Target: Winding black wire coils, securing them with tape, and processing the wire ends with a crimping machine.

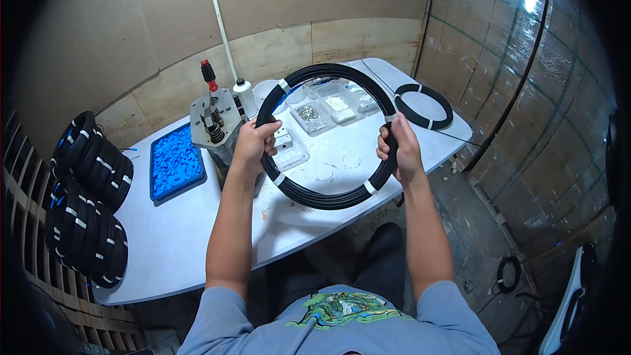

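I hold up a large coil of black cable point(322, 200), bound at intervals with white bands, tilted above the table. My left hand point(254, 144) is closed round its left side, close to a short blue stretch on the coil. On the opposite side my right hand point(403, 146) grips it beside a white band. Through the ring show clear trays of small parts, among them a tray of metal pieces point(307, 117) and a tray of white pieces point(340, 109).
Left of my hands stand a metal bench press point(215, 118) with a red-topped handle, a white bottle point(244, 97) and a blue tray of small blue parts point(177, 161). Stacked coils point(85, 223) fill the table's left end. Another coil point(424, 106) lies at the right.
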`<state>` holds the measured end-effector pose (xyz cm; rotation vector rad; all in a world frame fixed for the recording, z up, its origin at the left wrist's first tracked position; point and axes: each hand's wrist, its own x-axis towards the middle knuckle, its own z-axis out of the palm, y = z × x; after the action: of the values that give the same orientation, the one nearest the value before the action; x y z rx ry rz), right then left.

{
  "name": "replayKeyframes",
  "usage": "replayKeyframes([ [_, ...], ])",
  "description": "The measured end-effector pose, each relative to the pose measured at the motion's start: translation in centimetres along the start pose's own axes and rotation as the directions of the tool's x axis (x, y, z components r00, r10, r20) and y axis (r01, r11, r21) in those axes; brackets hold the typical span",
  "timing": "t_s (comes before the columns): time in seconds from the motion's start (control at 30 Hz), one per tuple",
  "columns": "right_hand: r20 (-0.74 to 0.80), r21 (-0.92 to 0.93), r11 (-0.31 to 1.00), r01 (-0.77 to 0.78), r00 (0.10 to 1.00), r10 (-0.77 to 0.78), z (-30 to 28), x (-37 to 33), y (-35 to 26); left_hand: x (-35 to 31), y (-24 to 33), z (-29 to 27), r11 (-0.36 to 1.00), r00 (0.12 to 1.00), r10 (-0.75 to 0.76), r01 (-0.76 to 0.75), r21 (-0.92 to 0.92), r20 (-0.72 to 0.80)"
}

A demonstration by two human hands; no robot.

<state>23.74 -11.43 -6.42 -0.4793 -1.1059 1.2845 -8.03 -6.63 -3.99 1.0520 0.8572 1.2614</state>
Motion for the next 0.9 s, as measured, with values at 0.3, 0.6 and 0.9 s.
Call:
replayKeyframes([
  [0.3,-0.066,-0.189,0.972,0.142,0.985,-0.157,1.3,-0.5,1.4,-0.1,-0.7,-1.2,0.992,0.999,-0.052,0.052,-0.111,0.005],
  [0.6,-0.350,-0.164,0.985,-0.045,0.937,-0.015,-1.6,2.7,1.0,-1.3,-1.5,2.0,0.994,0.997,-0.048,0.041,-0.099,-0.065],
  [0.9,-0.022,-0.200,0.965,0.169,0.984,-0.177,1.4,-0.1,0.4,1.5,-2.9,-2.1,0.972,0.999,-0.047,0.049,-0.230,0.012],
])
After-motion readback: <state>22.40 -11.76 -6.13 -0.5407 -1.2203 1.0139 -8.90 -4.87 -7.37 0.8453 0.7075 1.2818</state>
